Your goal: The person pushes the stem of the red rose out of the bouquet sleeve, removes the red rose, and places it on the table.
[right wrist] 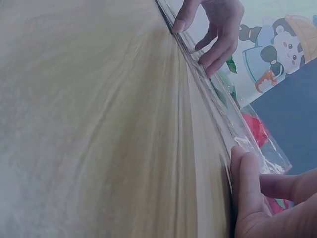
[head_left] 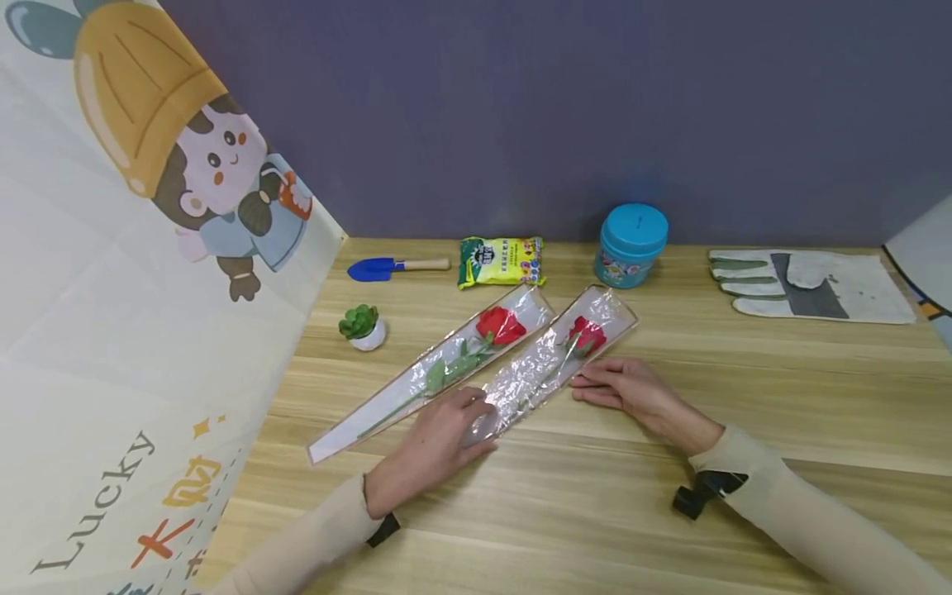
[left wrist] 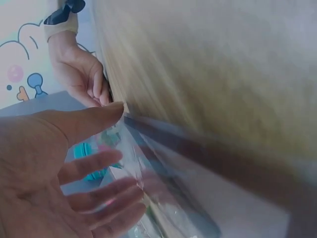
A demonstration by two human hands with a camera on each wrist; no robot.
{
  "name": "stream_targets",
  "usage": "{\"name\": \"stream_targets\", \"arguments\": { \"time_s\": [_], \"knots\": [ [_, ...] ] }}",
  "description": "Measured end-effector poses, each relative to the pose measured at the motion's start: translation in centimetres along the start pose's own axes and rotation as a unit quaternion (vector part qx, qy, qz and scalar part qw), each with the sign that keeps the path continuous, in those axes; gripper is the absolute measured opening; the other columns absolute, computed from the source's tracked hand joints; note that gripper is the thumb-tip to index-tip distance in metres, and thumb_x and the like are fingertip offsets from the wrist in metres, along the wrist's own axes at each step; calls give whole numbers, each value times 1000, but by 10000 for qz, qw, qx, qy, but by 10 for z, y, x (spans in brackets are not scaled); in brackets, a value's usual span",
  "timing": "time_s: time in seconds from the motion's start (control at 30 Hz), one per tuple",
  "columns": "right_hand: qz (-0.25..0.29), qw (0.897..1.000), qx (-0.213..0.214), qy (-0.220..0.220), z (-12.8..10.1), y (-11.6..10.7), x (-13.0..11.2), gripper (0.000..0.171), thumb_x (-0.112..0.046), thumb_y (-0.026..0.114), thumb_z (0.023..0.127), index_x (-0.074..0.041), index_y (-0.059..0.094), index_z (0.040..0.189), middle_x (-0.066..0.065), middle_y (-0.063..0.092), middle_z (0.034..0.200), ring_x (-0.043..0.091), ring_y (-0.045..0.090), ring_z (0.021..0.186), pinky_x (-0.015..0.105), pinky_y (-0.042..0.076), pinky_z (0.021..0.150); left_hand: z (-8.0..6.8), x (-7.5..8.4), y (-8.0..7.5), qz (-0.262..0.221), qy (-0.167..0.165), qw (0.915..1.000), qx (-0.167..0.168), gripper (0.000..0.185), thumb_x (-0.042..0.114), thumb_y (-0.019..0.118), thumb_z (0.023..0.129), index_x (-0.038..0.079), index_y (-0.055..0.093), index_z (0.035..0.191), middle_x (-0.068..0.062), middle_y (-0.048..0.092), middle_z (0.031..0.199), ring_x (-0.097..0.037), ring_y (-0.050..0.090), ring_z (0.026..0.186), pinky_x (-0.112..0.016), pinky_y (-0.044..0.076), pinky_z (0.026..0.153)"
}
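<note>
Nearer wrapped rose [head_left: 530,376] lying on bench [head_left: 855,397], bloom [head_left: 586,336] toward half-past-one. Left hand [head_left: 440,431]: spread fingers resting at seven-o'clock end. Right hand [head_left: 630,393]: straight fingers touching four-o'clock edge; neither gripping. Guiding by edges, likely sparing bloom.

Along the back of the tabletop [head_left: 595,521], here's a blue-bladed trowel [head_left: 394,266], then a green-and-yellow packet [head_left: 502,262], then a blue tub [head_left: 632,246] standing upright, a glove [head_left: 811,289] far right! A potted plant [head_left: 362,326] sits nearer; a cartoon figure [head_left: 204,153] brightens the left wall [head_left: 82,281].
</note>
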State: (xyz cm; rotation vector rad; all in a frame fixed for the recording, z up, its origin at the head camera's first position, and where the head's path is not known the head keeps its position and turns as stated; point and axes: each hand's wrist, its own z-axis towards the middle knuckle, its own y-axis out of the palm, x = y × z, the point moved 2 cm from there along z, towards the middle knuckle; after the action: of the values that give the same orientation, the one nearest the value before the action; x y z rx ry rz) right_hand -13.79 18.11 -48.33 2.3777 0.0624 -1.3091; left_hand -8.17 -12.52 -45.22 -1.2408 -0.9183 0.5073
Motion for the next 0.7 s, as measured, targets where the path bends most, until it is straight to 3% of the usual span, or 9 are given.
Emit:
{"name": "stream_targets", "arguments": {
  "time_s": [0.23,0.4,0.5,0.7],
  "knots": [
    [-222,9996,144,-43,-5,-4,-1,28,-4,50,108,14,55,129,5,80,100,14,79,94,27,63,92,-1,1,1,-355,-387,9984,184,73,38,91,78,10,62,138,-12,67,136,-29,63,127,-47,52,113],
    [-323,9992,248,48,-9,-7,-1,31,-6,47,109,15,50,131,5,79,100,14,79,95,28,63,93,0,1,2,-737,-461,9959,268,82,31,96,71,10,60,141,-9,69,130,-28,64,121,-44,54,109],
    [-256,9993,257,56,-10,-7,1,27,-6,48,108,11,53,128,6,80,101,15,79,96,28,63,93,1,2,4,-969,-524,9938,179,84,28,96,71,10,58,144,-9,68,130,-25,64,117,-42,55,103],
    [-128,9998,118,22,-11,-3,4,21,-10,51,109,3,58,125,4,80,102,15,79,96,28,63,92,7,4,7,-1527,-776,9850,-219,96,22,94,73,12,46,155,-12,68,138,-28,66,122,-45,55,107]
  ]
}}
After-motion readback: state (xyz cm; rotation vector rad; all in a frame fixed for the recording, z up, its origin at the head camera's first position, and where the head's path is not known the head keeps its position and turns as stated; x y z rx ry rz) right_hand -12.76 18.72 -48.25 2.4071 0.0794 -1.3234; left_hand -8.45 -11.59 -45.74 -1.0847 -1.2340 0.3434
